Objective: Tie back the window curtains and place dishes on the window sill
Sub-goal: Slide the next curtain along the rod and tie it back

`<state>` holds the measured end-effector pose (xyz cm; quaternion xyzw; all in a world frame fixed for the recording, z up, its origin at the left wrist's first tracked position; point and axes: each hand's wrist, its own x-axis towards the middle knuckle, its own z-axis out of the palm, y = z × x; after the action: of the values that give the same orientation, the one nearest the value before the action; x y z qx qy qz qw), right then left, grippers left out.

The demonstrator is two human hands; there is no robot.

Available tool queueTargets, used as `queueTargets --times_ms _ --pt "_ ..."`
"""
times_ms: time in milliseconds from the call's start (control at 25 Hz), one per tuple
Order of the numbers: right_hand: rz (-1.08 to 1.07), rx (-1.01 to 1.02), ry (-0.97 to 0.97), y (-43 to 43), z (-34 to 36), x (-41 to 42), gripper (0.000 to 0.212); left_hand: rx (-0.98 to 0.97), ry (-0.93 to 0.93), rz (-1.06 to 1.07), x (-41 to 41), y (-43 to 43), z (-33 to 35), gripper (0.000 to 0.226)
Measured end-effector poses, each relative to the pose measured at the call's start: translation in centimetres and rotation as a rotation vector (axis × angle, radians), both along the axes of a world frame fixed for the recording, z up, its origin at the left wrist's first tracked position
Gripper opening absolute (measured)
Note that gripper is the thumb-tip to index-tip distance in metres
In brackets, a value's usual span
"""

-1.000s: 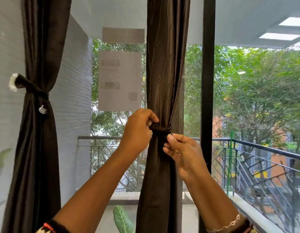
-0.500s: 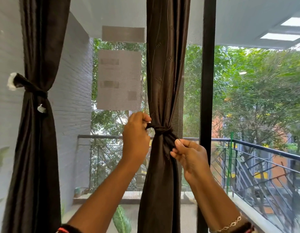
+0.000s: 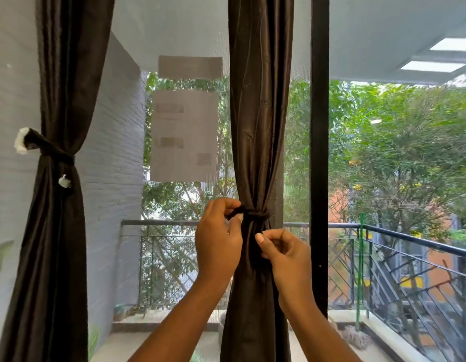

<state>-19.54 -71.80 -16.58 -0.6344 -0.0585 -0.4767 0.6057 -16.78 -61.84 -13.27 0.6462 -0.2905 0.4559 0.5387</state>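
Item: centre curtain, dark brown, hanging just left of the black window post. It is gathered at mid-height by a tie band of the same cloth.

Change: a second ago both hands were bunched right on the knot. Now the band is cinched into a narrow waist, with one short end drawn out to the left.

Left hand: fingers curled, pinching that short end beside the curtain's left edge.

Right hand: it has dropped below the knot. The fingers are curled and the thumb tip is against the curtain fold. I cannot tell whether it pinches the band's other tail, which would be dark on dark.

Reading: the knot looks pulled snug, so this curtain is probably near done.

Left curtain: already tied back by its tieback, which has white tufted ends.

Beyond: a paper sheet is stuck on the glass. A balcony railing and trees are outside.

Outstanding: no dishes or sill are visible from where I stand, and that half of the job seems not yet begun.
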Motion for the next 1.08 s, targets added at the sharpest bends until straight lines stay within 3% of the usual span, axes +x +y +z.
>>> queueTargets --times_ms 120,440,760,960,1080 --pt "-0.048 -0.101 -0.047 -0.3 1.2 0.2 0.009 -0.041 -0.008 -0.037 1.0 0.1 1.4 0.017" --pt "-0.129 -0.220 -0.235 -1.6 9.6 3.2 0.012 0.091 0.107 -0.075 4.9 -0.3 6.0 0.072" --pt "-0.143 -0.380 -0.357 -3.5 21.9 6.7 0.014 0.136 -0.120 -0.037 7.8 -1.7 17.9 0.070" --pt "-0.004 -0.347 -0.357 -4.8 32.2 7.4 0.023 0.169 -0.210 0.139 7.6 -2.8 26.1 0.081" --pt "0.052 -0.402 -0.282 -4.5 38.0 7.1 0.047 0.204 -0.224 0.221 7.0 -3.2 29.5 0.096"
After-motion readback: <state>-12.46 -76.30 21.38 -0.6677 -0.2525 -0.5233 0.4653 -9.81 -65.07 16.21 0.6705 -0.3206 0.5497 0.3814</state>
